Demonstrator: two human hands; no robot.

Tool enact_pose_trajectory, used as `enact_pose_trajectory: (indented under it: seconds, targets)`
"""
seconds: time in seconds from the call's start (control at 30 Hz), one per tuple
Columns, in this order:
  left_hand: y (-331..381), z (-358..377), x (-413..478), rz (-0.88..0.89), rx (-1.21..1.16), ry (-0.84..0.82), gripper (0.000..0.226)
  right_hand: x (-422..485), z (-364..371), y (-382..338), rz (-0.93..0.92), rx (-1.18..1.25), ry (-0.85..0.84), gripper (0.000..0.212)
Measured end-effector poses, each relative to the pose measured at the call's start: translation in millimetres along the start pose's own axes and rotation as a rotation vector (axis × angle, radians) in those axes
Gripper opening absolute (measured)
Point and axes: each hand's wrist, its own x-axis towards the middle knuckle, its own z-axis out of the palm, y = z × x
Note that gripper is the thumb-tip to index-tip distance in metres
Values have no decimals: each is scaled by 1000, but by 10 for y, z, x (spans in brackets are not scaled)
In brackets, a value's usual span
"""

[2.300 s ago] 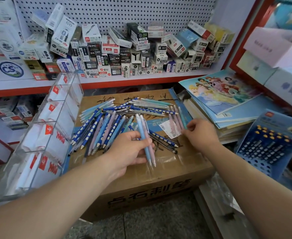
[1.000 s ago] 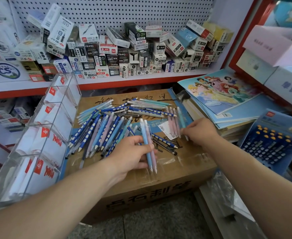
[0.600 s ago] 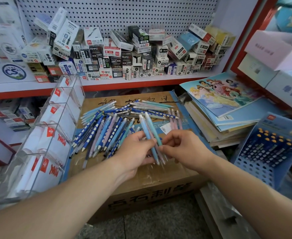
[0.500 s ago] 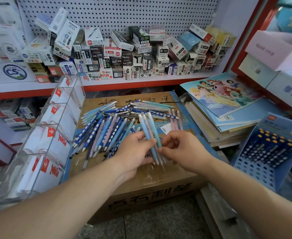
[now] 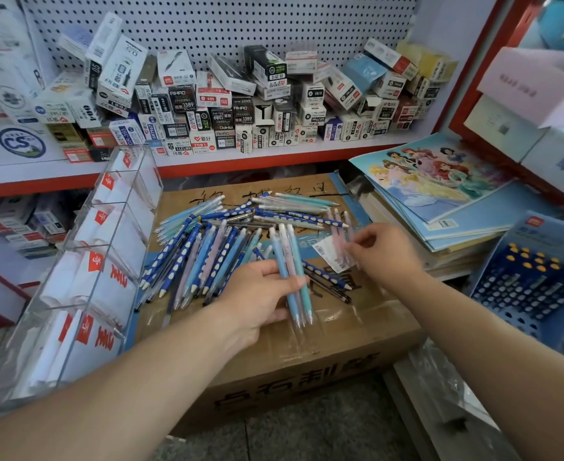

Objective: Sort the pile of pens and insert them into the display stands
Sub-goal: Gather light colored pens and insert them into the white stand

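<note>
Head view, from the biggest thing down to the smallest:
- The shelf (image 5: pixel 307 151) runs across the back under a pegboard and is heaped with small boxes (image 5: pixel 240 104). Its left end is blurred and cut by the frame edge.
- The cardboard box (image 5: pixel 307 361) in front of you carries the work. Your forearms cover parts of its near edge.
- The clear display stand (image 5: pixel 107 227) leans at the box's left side, with white and red cards in its compartments. Glare on its walls makes the rest hard to read.
- The blue display stand (image 5: pixel 533 287) sits low at your right, a grid of holes with yellow dots along the far rows. The frame cuts off its right side.
- The stack of books (image 5: pixel 440 207) lies between the box and that blue stand.
- The pile of pens (image 5: pixel 207 254) is spread over the box top, mostly left of your hands and beyond them. It mixes dark blue spotted pens, light blue ones and teal ones.
- Your left hand (image 5: pixel 257 294) has its fingers curled round three pens (image 5: pixel 287 254), one blue, one pink and one teal, held side by side with their tips towards you. Your fingers hide their middles.
- Your right hand (image 5: pixel 387 257) is apart from the left, with its fingers bent and their tips at the pink pens (image 5: pixel 339 227) on the pile's right edge. Blur there means I cannot tell whether you have pinched one.
- The white label (image 5: pixel 327 257) lies on the box just beside those fingertips.
</note>
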Motion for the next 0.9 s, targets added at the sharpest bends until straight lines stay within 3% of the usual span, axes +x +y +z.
enact_pose_trajectory:
  seconds: [0.2, 0.57, 0.7, 0.8, 0.9]
  targets:
    - [-12, -27, -10, 8, 12, -24, 24, 139, 153, 149, 94, -64, -5, 14]
    - [-6, -9, -18, 12, 22, -17, 19, 127, 22, 75, 314, 98, -86, 15]
    - [3, -18, 0, 34, 31, 2, 18, -143, -104, -124, 157, 168, -56, 12]
    - [7, -25, 15, 54, 2, 20, 20, -437, -113, -338, 35, 321, -214, 3]
    - [4, -13, 8, 72, -36, 8, 21, -614, -8, -397, -24, 309, -318, 7]
